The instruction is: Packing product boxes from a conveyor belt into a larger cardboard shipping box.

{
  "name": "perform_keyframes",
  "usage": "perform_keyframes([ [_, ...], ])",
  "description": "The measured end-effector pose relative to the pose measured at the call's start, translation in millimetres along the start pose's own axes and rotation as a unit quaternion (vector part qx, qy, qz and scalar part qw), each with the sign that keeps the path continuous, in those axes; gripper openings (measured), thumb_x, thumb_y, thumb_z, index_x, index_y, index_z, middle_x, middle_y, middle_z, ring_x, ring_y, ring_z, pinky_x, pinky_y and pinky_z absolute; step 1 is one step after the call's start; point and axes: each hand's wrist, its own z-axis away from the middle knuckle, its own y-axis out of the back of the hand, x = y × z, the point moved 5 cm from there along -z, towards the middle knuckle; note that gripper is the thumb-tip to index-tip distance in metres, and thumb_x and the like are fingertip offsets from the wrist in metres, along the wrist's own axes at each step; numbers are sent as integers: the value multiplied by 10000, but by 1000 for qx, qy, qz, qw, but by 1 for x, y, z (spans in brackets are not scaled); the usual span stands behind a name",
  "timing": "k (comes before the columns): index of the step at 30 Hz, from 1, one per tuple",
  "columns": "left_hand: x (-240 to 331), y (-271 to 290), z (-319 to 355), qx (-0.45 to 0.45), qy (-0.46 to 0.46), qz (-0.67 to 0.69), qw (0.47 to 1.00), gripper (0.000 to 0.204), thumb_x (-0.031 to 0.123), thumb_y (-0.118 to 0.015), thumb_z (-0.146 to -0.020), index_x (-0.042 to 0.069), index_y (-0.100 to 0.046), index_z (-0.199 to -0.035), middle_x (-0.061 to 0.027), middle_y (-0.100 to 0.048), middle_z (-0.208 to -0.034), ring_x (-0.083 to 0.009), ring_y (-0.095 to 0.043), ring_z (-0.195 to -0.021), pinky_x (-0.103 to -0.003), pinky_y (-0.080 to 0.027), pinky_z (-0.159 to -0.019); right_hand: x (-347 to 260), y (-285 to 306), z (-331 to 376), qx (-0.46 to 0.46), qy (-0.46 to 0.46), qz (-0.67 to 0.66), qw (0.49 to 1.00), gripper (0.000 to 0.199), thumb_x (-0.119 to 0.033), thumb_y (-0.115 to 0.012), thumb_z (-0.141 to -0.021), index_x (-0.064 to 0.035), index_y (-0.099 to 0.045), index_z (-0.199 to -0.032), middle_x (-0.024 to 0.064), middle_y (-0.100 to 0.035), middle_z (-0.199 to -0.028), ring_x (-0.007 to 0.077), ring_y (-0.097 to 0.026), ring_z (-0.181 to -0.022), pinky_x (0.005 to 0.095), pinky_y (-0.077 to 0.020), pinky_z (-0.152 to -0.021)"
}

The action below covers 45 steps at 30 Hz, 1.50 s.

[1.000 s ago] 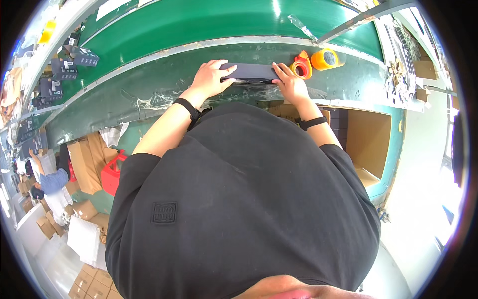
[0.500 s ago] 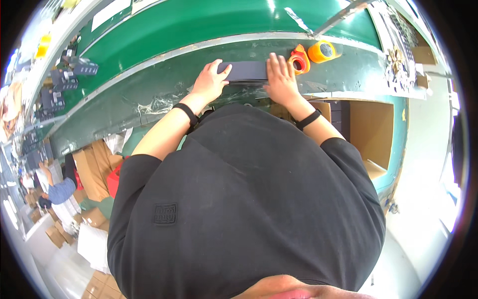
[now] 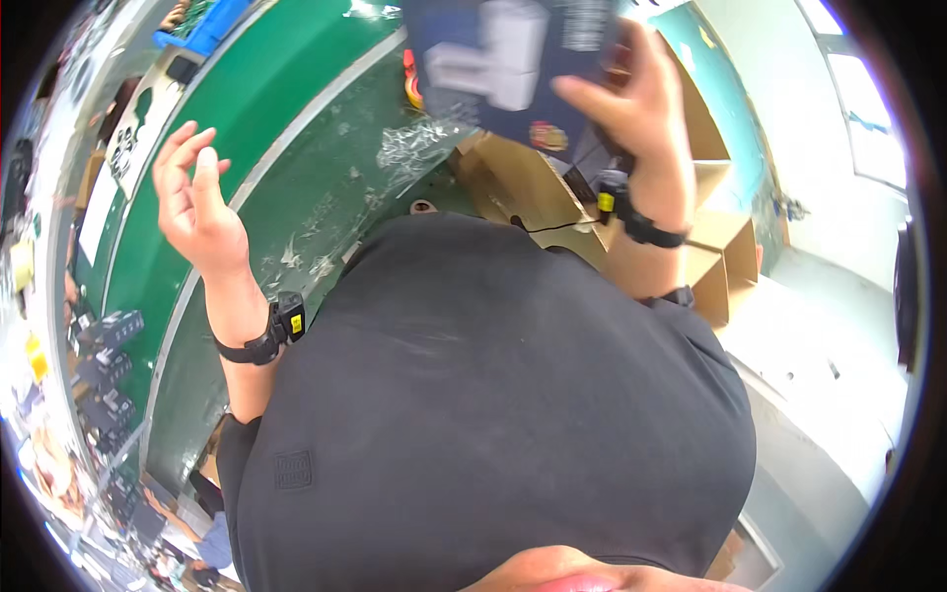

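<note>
A dark blue printed box [image 3: 503, 74] with pale product pictures on its face is held up in the air at the top, slightly blurred. My right hand [image 3: 651, 118] grips it at its right end, thumb over the printed face, other fingers mostly hidden behind. My left hand [image 3: 202, 212] is raised over the green workbench at the left, fingers apart and slightly curled, holding nothing. Each wrist wears a black band with a small device. Part of a red and yellow tape dispenser [image 3: 412, 81] shows just left of the box.
Below the box stands an open cardboard carton [image 3: 523, 183]. Crumpled clear plastic film [image 3: 419, 146] lies on the green workbench [image 3: 326, 187]. Several dark boxes [image 3: 109, 370] line the far left, near a blue crate [image 3: 205, 28]. Another person's sleeve [image 3: 217, 543] shows at lower left.
Both hands were on a flat dark box on the bench. Now my right hand has a box raised to the right, and my left hand has come away leftward, open. The view has turned right.
</note>
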Motion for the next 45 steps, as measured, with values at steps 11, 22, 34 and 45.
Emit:
perform_keyframes([
  [11, -50, -135, 109, -616, 251, -128, 736, 593, 454, -702, -993, 34, -647, -1408, -216, -678, -1382, -345, -662, -1266, -406, -517, -1059, 266, 86, 83, -135, -494, 422, 748, 731, -604, -811, -762, 53, -790, -1082, 242, -772, -1137, 320, -759, -1094, 407, -589, -957],
  [22, -68, -81, 109, -508, 256, -209, 795, 535, 425, -651, -1043, 28, -642, -1402, -199, -693, -1347, -351, -675, -1233, -416, -525, -1050, 407, -21, 174, -197, -635, 244, 706, 634, -471, -804, -878, 62, -733, -1212, 170, -749, -1234, 343, -776, -952, 497, -645, -741],
  [34, -178, 31, 197, -189, 556, 18, 809, 425, 408, -546, -1109, 83, -667, -1354, -118, -749, -1241, -213, -731, -1070, -343, -564, -905, 507, -92, 245, -103, -753, 160, 630, 685, -468, -796, -896, 1, -676, -1381, 198, -704, -1327, 361, -713, -1131, 502, -592, -934],
  [45, -282, 272, 379, -536, 315, -389, 680, 347, 320, -602, -1014, 4, -744, -989, -259, -738, -990, -443, -718, -921, -517, -550, -792, 613, -133, 273, -567, -189, 387, 702, 310, -201, -686, -892, -119, -807, -1165, 170, -737, -1292, 366, -721, -1162, 463, -594, -950],
])
